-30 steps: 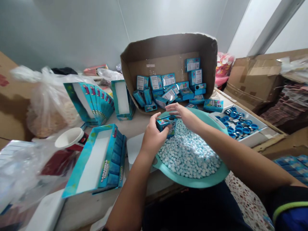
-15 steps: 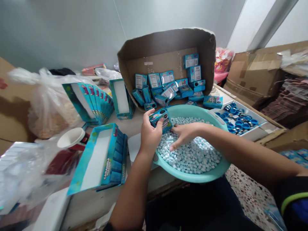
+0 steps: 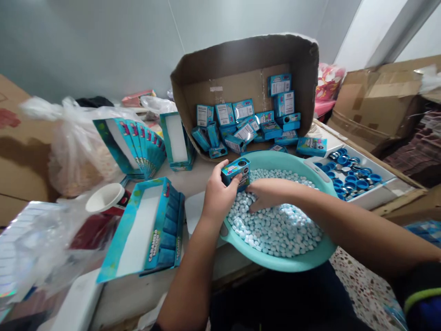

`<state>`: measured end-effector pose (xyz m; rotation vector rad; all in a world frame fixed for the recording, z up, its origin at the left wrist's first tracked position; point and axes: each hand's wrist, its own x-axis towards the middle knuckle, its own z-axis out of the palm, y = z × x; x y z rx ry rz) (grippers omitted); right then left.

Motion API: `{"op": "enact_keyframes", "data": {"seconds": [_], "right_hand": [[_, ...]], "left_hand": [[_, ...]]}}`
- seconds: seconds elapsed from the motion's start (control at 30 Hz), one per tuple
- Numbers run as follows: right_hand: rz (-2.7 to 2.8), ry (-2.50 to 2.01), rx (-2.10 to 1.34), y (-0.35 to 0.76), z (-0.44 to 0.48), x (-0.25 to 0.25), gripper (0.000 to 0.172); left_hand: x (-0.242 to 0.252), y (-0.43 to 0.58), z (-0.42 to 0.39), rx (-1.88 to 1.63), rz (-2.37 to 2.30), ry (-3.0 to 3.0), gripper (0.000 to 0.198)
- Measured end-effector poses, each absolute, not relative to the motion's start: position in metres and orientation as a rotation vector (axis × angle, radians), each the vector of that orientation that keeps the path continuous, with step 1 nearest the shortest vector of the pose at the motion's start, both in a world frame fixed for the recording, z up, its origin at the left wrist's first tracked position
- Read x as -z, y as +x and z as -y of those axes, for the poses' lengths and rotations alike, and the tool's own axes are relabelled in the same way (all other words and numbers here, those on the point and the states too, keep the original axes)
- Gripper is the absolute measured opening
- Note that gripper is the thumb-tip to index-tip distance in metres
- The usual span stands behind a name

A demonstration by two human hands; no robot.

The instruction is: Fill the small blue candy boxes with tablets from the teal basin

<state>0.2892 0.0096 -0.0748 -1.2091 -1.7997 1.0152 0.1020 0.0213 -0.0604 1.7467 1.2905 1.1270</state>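
Note:
My left hand [image 3: 216, 198] grips a small blue candy box [image 3: 236, 171] over the far left rim of a teal basin [image 3: 292, 262]. The basin is heaped with small pale blue and white tablets [image 3: 279, 225]. My right hand [image 3: 267, 193] lies in the tablets just right of the box, its fingers curled and pinched among them; what they hold is hidden. Behind the basin a tipped cardboard carton [image 3: 241, 59] holds several more small blue boxes [image 3: 248, 124].
A blue display tray [image 3: 144, 230] with a row of small boxes stands to the left, with folded display trays [image 3: 138, 147] and a plastic bag [image 3: 76, 147] behind it. A white tray of blue caps [image 3: 354, 177] sits right of the basin. Cardboard cartons [image 3: 375, 105] stand further right.
My right hand dropped from above the box into the tablets and has drawn in towards the box with fingers curling. The left hand kept hold of the box, shifting slightly.

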Motion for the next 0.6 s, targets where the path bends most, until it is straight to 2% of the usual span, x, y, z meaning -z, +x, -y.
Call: {"op": "enact_keyframes", "data": {"seconds": [0.07, 0.17, 0.3, 0.6], "right_hand": [[2.099, -1.214, -1.07, 0.302, -0.012, 0.057, 0.024], [2.121, -1.177, -1.192, 0.321, -0.012, 0.027, 0.008], [1.796, -1.129, -1.337, 0.329, -0.009, 0.001, 0.015], [1.097, -0.814, -1.052, 0.291, -0.028, 0.018, 0.019]], "left_hand": [[0.06, 0.102, -0.021, -1.091, -1.296, 1.78, 0.053], [0.055, 0.103, -0.019, -1.042, -1.327, 1.859, 0.049], [0.048, 0.103, -0.014, -0.953, -1.323, 1.937, 0.048], [0.044, 0.105, -0.011, -0.865, -0.995, 2.13, 0.044]]}}
